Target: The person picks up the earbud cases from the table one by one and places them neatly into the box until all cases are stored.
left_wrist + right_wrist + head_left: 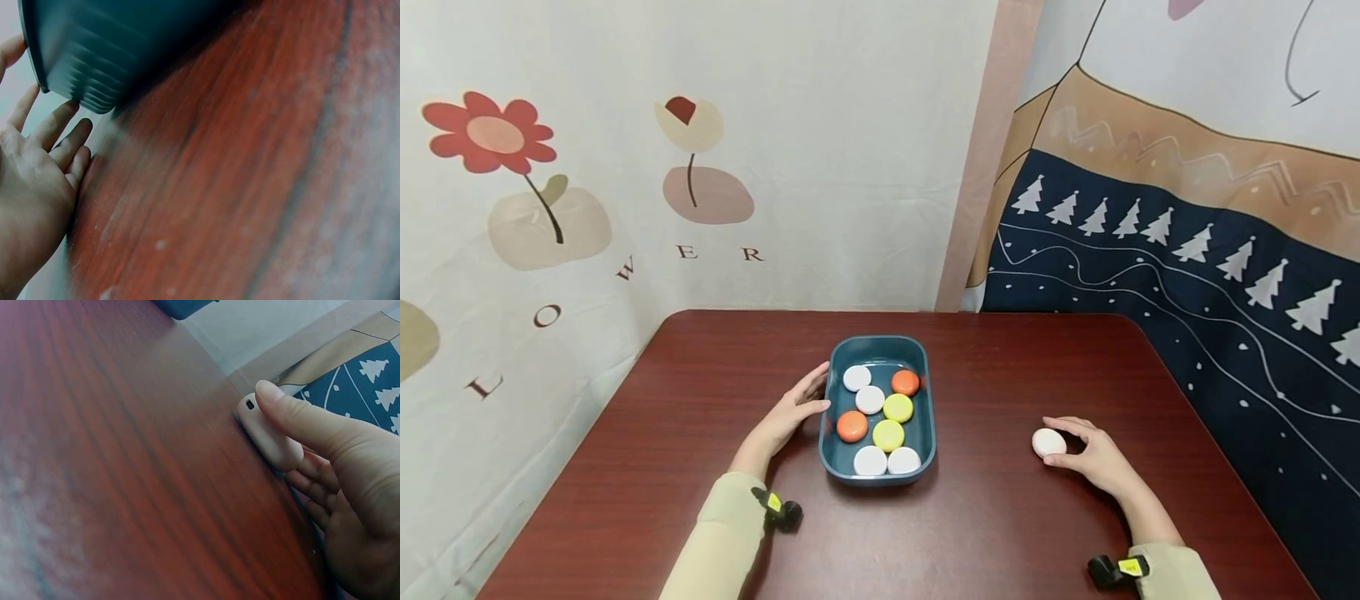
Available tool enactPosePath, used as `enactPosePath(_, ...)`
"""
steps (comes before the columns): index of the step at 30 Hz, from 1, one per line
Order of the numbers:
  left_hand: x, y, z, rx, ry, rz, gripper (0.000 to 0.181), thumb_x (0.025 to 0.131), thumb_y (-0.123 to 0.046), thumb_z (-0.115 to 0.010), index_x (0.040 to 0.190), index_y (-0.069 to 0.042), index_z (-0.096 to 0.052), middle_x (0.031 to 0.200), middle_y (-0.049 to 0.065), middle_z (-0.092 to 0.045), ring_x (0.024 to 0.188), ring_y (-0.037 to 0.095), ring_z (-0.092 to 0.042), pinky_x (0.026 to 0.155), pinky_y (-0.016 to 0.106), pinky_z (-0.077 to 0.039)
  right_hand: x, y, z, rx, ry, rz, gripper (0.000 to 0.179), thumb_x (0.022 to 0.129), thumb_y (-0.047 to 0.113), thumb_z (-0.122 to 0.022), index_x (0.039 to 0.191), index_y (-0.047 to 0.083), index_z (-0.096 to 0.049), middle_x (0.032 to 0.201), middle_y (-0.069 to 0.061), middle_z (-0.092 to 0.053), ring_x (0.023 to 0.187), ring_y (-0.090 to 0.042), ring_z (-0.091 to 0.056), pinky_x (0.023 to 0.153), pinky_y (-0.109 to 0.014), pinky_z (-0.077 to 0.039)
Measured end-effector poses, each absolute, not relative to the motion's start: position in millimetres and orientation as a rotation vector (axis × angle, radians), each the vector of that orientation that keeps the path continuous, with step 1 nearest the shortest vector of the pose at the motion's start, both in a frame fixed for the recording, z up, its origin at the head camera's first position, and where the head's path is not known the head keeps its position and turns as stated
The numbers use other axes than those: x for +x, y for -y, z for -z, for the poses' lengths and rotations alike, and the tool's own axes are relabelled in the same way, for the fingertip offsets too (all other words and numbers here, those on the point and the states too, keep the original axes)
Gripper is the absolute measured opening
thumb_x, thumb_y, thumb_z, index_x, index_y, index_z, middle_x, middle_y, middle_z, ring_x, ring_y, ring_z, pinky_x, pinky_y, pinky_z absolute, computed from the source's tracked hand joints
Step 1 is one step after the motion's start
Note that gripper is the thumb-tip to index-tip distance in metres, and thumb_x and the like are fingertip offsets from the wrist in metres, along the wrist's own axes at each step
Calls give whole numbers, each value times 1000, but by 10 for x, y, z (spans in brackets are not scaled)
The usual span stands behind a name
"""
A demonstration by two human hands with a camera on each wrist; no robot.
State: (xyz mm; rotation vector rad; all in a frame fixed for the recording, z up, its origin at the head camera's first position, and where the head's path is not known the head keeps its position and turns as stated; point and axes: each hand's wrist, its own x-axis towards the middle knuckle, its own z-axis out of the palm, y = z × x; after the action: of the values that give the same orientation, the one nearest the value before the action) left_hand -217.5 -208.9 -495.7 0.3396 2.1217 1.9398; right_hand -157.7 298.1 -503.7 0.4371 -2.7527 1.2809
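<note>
A dark teal rectangular tray (931,417) stands on the table with several round, flattened pieces inside: white (870,461), orange (852,427) and yellow (888,436). At the tray's left side, my left hand (786,421) touches the wall with extended fingers; the left wrist view shows the palm (31,175) facing the ribbed outer wall (94,56). Well to the right of the tray, my right hand (1097,458) pinches a smooth, rounded white object (1048,443) between thumb and fingers, low over the table. In the right wrist view, this white object (272,437) has a small dark slot near one end.
The reddish-brown wooden table (992,533) extends around both hands. Behind it hangs a pale cloth (850,167) printed with flowers, and at the right a dark blue cloth (1075,267) with white trees. Each wrist wears a small black camera (786,515) on a strap.
</note>
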Motion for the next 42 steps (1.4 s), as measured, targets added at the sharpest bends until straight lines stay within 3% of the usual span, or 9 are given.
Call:
enactPosePath(7,-2172,2094,4961,336,-2130,-1933,67,93,-10,-61,152,-17,-29,153,11,-28,140,30,-21,111,52,-16,-1567,-2969,5017,401,2763,-1301,56,72,23,-85,122,6,-66,120,-12,-61,111,-18,-46,90,-46,-36)
enactPosePath(11,-2174,2099,4961,338,-2127,-1935,67,93,-9,-61,152,-18,-29,154,11,-28,141,30,-21,111,52,-15,-1562,-2967,5012,391,2767,-1307,55,73,23,-84,121,5,-66,119,-12,-61,111,-23,-47,90,-48,-37)
enactPosePath(19,-2180,2101,4972,352,-2122,-1938,68,93,-8,-60,152,-17,-28,154,12,-28,141,30,-20,111,52,-15,-1562,-2972,5035,376,2757,-1298,53,73,22,-84,121,6,-67,119,-11,-61,111,-17,-47,90,-43,-37)
enactPosePath(26,-2157,2090,4924,355,-2106,-1949,68,93,-7,-60,152,-15,-28,154,14,-27,141,31,-20,111,52,-13,-1566,-2966,5053,398,2683,-1287,52,71,17,-85,118,3,-68,115,-12,-64,107,2,-44,89,-23,-33)
enactPosePath(30,-2177,2097,4959,353,-2123,-1944,68,93,-8,-60,152,-16,-28,153,13,-28,140,31,-21,111,53,-15,-1569,-2941,5029,397,2640,-1301,52,70,14,-86,117,2,-68,113,-12,-64,106,4,-44,88,-18,-31)
enactPosePath(42,-2176,2097,4967,353,-2127,-1938,68,93,-9,-60,152,-15,-27,154,14,-27,141,30,-19,111,52,-13,-1609,-2812,4995,349,2607,-1362,52,70,15,-86,118,3,-68,116,-11,-63,108,-1,-45,89,-23,-34)
